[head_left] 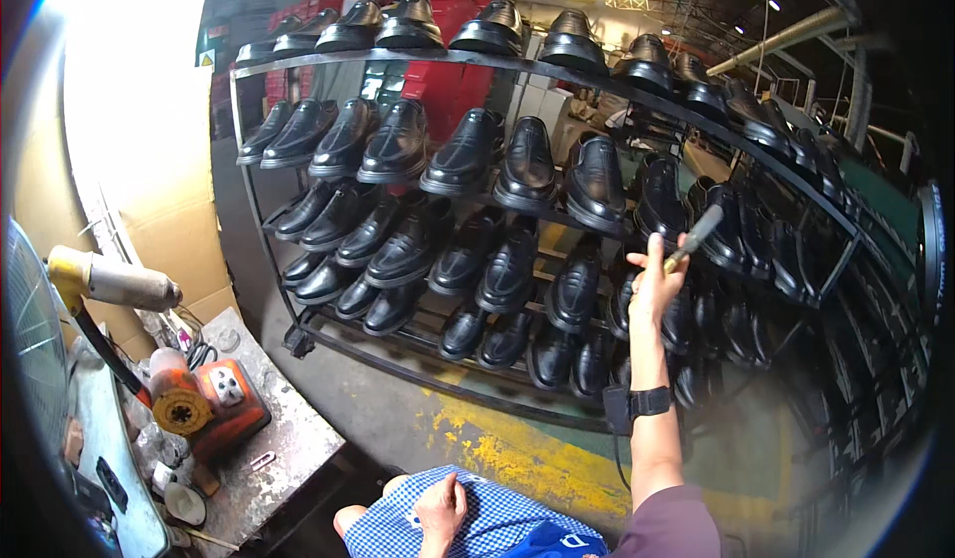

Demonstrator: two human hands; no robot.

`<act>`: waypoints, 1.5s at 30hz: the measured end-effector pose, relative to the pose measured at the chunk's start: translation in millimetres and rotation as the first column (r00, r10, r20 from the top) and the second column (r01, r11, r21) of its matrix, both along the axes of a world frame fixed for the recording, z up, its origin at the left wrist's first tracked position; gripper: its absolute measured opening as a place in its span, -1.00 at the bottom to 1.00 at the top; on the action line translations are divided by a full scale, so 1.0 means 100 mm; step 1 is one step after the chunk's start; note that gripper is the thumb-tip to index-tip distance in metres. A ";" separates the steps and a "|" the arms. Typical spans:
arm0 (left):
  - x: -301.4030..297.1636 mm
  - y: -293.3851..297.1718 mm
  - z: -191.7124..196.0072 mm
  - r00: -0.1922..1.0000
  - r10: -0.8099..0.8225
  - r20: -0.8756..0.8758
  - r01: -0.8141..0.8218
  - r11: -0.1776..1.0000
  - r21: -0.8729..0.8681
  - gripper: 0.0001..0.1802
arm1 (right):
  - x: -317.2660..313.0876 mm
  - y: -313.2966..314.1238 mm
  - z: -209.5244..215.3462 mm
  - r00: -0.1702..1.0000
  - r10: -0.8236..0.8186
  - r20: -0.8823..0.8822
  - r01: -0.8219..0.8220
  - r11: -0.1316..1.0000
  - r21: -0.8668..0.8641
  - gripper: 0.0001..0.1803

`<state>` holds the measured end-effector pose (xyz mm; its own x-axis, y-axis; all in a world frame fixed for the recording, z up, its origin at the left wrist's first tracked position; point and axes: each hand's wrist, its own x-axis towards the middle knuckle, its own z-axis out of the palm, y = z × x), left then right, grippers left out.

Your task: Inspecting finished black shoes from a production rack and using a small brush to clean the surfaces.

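Observation:
My right hand (657, 284) is stretched out toward the shoe rack, fingers closed round a slim brush (704, 230) with a yellowish handle and a flat grey end. Behind the brush, black leather shoes (723, 222) stand on the rack's right part; whether the brush touches one I cannot tell. A black band (652, 401) with a small box circles my right wrist. Low in the picture, my left hand (441, 506) rests as a loose fist on the blue checked apron (497, 508) over my lap. Nothing shows in that fist.
Several tiers of black shoes fill the metal rack (398, 56) ahead. At left stands a stained worktable (298, 449) with an orange machine (234, 399), a small bowl (186, 503) and a lamp-like grey cylinder (134, 279) above. A fan (35, 309) is at the far left edge.

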<state>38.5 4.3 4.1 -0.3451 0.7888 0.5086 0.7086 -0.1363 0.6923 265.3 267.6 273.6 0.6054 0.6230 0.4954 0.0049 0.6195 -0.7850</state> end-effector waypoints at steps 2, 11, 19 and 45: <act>-0.01 -0.01 0.04 1.000 -0.007 0.009 0.006 1.000 0.007 -0.84 | 0.14 0.01 0.05 0.994 -0.011 -0.111 0.006 0.999 -0.042 -0.26; 0.00 0.04 0.05 1.000 -0.019 -0.012 0.019 1.000 0.022 -0.84 | 0.66 0.32 0.30 0.888 0.268 -0.374 -0.376 0.891 -0.253 -0.55; 0.08 0.00 0.08 1.000 0.006 0.012 -0.005 0.999 -0.034 -0.86 | 0.58 -0.80 -0.73 0.357 0.870 -0.339 -0.756 0.483 0.442 -0.23; 0.01 0.01 -0.01 0.999 -0.027 -0.031 0.027 0.999 0.022 -0.82 | -0.49 -1.47 -1.21 0.740 0.661 0.124 -0.656 0.750 -0.082 -0.19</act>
